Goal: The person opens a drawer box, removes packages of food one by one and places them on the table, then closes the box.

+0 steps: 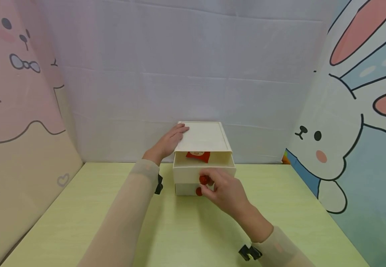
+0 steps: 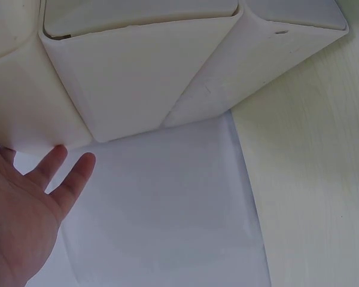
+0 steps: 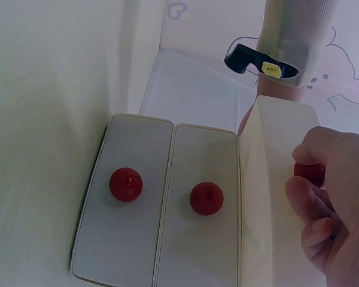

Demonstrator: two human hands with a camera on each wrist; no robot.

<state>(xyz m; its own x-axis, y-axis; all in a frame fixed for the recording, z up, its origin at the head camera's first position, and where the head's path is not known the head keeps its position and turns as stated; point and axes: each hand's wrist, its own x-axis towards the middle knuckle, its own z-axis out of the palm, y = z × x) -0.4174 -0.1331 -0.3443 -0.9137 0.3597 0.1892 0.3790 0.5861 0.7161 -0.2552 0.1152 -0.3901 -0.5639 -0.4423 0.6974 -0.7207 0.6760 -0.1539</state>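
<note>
A small white drawer cabinet (image 1: 203, 135) stands on the table with its top drawer (image 1: 183, 174) pulled out. Inside that drawer lies a red packet (image 1: 199, 157) with a pale patch of print. My right hand (image 1: 226, 191) pinches the drawer's round red knob (image 3: 310, 173) between thumb and fingers. With fingers extended, my left hand (image 1: 169, 142) rests against the cabinet's upper left edge; the left wrist view shows its fingers (image 2: 76, 179) spread by the side wall. Two lower drawers, each with a red knob (image 3: 206, 198), are closed.
The pale yellow-green table (image 1: 113, 207) runs back to a white cloth wall (image 1: 186, 66). Side panels with cartoon drawings, a rabbit panel (image 1: 323, 148) on the right and a pink one (image 1: 23, 96) on the left, flank it. Black bands (image 3: 260, 63) are on both wrists.
</note>
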